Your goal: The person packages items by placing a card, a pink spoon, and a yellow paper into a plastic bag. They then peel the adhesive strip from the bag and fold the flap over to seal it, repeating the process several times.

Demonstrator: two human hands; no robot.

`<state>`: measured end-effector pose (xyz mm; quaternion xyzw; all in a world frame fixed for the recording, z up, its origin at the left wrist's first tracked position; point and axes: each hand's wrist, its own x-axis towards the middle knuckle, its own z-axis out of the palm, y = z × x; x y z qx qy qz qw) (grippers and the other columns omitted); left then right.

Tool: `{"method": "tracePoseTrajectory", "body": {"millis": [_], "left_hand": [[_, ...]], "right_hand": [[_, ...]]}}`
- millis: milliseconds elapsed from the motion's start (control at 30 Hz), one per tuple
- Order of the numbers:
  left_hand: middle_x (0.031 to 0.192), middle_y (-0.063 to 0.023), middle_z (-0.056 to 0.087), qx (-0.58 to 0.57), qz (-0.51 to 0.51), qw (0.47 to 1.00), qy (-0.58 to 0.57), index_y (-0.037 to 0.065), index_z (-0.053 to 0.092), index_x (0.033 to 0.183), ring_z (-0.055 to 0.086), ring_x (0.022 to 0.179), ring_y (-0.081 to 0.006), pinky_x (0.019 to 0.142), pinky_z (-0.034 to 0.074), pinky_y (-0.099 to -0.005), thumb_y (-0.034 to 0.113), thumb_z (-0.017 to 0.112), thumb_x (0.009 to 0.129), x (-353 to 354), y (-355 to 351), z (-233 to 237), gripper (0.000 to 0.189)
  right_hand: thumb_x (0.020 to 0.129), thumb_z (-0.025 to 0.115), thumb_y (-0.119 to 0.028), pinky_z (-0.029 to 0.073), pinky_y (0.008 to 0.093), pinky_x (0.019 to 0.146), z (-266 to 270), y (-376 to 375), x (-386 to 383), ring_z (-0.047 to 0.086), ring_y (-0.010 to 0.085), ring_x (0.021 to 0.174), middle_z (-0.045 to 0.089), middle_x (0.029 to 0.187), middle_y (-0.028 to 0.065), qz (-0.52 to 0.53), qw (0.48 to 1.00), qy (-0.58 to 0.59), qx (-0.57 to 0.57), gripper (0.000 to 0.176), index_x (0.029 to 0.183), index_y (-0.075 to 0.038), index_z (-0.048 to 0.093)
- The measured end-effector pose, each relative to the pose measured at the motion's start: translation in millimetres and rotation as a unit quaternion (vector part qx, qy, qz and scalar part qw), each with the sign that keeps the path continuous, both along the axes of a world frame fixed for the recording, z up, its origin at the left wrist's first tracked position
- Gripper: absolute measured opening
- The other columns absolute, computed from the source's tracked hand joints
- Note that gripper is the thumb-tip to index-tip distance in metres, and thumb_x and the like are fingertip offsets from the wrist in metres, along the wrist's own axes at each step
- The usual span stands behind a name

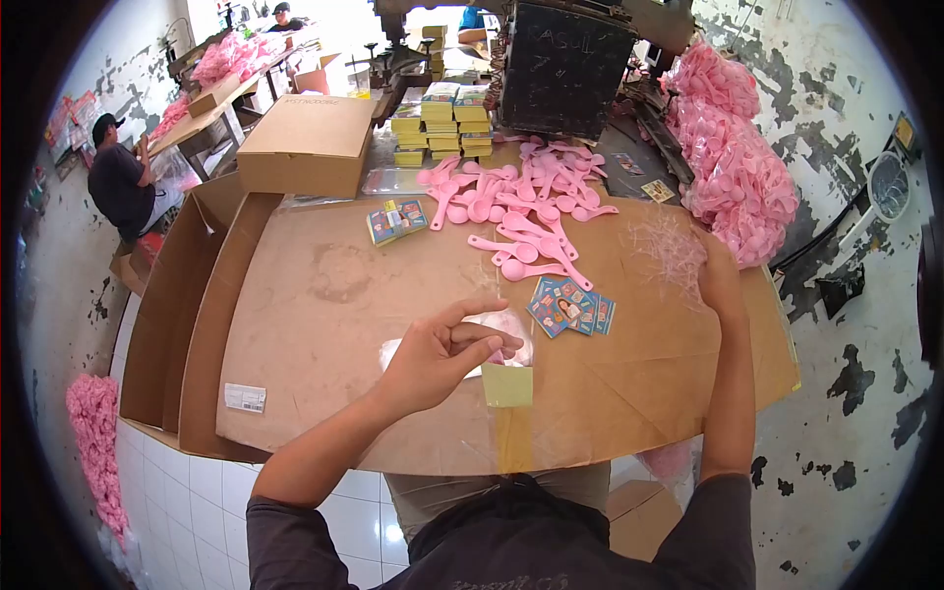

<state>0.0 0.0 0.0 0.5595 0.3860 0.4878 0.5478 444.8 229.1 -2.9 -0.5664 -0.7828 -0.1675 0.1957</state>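
Note:
My left hand (447,352) is over the near middle of the cardboard-covered table. Its index finger reaches forward, while the thumb and other fingers come together. Whatever they pinch, if anything, is too small to make out. Beneath it lie clear plastic bags (513,324) and a pale yellow-green card (507,386). At the right, my right hand (720,273) is at the edge of a heap of thin clear plastic strips (667,258), thumb and fingers apart. Between the hands, blue printed cards (570,307) are fanned out near loose pink plastic spoons (531,231).
Stacked card bundles (441,123) stand at the back beside a closed carton (307,143). Another card bundle (397,222) lies nearer. A black machine (560,69) rises behind the spoons. Bagged pink spoons (733,157) fill the right edge. A co-worker (123,182) sits far left.

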Motion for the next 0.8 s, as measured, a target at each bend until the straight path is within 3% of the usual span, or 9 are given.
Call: {"method": "tracePoseTrajectory", "body": {"millis": [67, 133, 167, 200, 267, 333, 433, 733, 800], "left_hand": [[0.114, -0.0155, 0.076, 0.003, 0.002, 1.000, -0.008, -0.003, 0.051, 0.144, 0.071, 0.108, -0.0161, 0.094, 0.058, -0.0297, 0.012, 0.063, 0.104, -0.9, 1.5, -3.9, 0.044], [0.115, -0.0157, 0.075, -0.023, 0.020, 0.999, -0.010, -0.004, 0.053, 0.141, 0.071, 0.108, -0.0160, 0.094, 0.058, -0.0296, 0.012, 0.063, 0.104, 6.5, 0.6, -3.7, 0.041], [0.116, -0.0158, 0.075, -0.029, 0.029, 0.999, -0.010, -0.004, 0.054, 0.140, 0.071, 0.107, -0.0159, 0.094, 0.058, -0.0296, 0.011, 0.062, 0.104, 7.8, 2.2, -3.3, 0.040], [0.116, -0.0169, 0.075, -0.024, 0.038, 0.999, -0.010, -0.004, 0.055, 0.138, 0.071, 0.107, -0.0166, 0.093, 0.058, -0.0299, 0.010, 0.062, 0.104, 9.4, 4.1, -3.4, 0.038], [0.116, -0.0189, 0.074, -0.019, 0.057, 0.998, -0.009, -0.005, 0.057, 0.136, 0.072, 0.105, -0.0178, 0.092, 0.058, -0.0306, 0.008, 0.062, 0.103, 11.4, 4.4, -5.7, 0.035], [0.116, -0.0184, 0.074, -0.008, 0.057, 0.998, -0.029, -0.005, 0.059, 0.134, 0.072, 0.105, -0.0185, 0.093, 0.058, -0.0314, 0.008, 0.063, 0.103, 11.0, 5.5, -10.5, 0.034], [0.115, -0.0180, 0.074, -0.005, 0.057, 0.998, -0.026, -0.005, 0.061, 0.131, 0.072, 0.106, -0.0194, 0.093, 0.058, -0.0324, 0.010, 0.064, 0.103, 7.9, 6.0, -11.7, 0.032], [0.117, -0.0146, 0.074, -0.004, 0.065, 0.998, 0.000, -0.004, 0.065, 0.128, 0.071, 0.106, -0.0175, 0.094, 0.058, -0.0327, 0.010, 0.062, 0.104, 4.8, 8.9, -18.3, 0.027], [0.117, -0.0144, 0.074, 0.011, 0.064, 0.998, 0.004, -0.004, 0.065, 0.128, 0.071, 0.106, -0.0171, 0.094, 0.058, -0.0326, 0.009, 0.061, 0.105, 5.9, 8.8, -19.9, 0.027]], "right_hand": [[0.086, 0.067, -0.004, 0.042, 0.0461, 0.107, 23.1, -30.1, -38.1, 0.062, 0.0341, 0.116, 0.068, 0.120, 0.0187, 0.050, 0.994, 0.066, 0.068, 0.045, 0.131, -0.004, 0.063], [0.089, 0.068, -0.007, 0.048, 0.0404, 0.098, 27.1, -54.1, -75.7, 0.065, 0.0283, 0.109, 0.071, 0.114, 0.0136, 0.165, 0.970, 0.180, 0.005, 0.040, 0.129, -0.004, 0.065], [0.091, 0.070, -0.010, 0.050, 0.0380, 0.094, 37.8, -72.5, -101.2, 0.065, 0.0243, 0.107, 0.071, 0.112, 0.0112, 0.186, 0.942, 0.233, -0.151, 0.039, 0.128, -0.004, 0.065], [0.092, 0.072, -0.013, 0.051, 0.0357, 0.090, 45.3, -91.1, -125.6, 0.066, 0.0203, 0.104, 0.071, 0.111, 0.0089, 0.204, 0.889, 0.279, -0.302, 0.037, 0.127, -0.004, 0.066], [0.093, 0.076, -0.020, 0.052, 0.0333, 0.086, 38.2, -119.8, -162.8, 0.065, 0.0152, 0.097, 0.071, 0.106, 0.0056, 0.366, 0.792, 0.309, -0.379, 0.041, 0.129, -0.005, 0.065], [0.095, 0.075, -0.019, 0.053, 0.0309, 0.084, 30.8, -141.6, -193.4, 0.066, 0.0137, 0.092, 0.070, 0.101, 0.0051, 0.414, 0.749, 0.330, -0.398, 0.036, 0.127, -0.003, 0.066], [0.097, 0.073, -0.015, 0.053, 0.0272, 0.081, 7.4, -138.7, -209.9, 0.066, 0.0106, 0.091, 0.069, 0.099, 0.0040, 0.384, 0.640, 0.449, -0.490, 0.030, 0.123, -0.001, 0.066], [0.096, 0.074, -0.012, 0.054, 0.0250, 0.082, -0.8, -128.0, -209.2, 0.067, 0.0087, 0.090, 0.072, 0.100, 0.0039, 0.359, 0.664, 0.469, -0.459, 0.019, 0.110, 0.001, 0.071], [0.095, 0.075, -0.013, 0.055, 0.0249, 0.082, -0.1, -126.9, -207.7, 0.067, 0.0088, 0.090, 0.072, 0.099, 0.0039, 0.350, 0.641, 0.492, -0.475, 0.019, 0.109, 0.000, 0.072]]}}
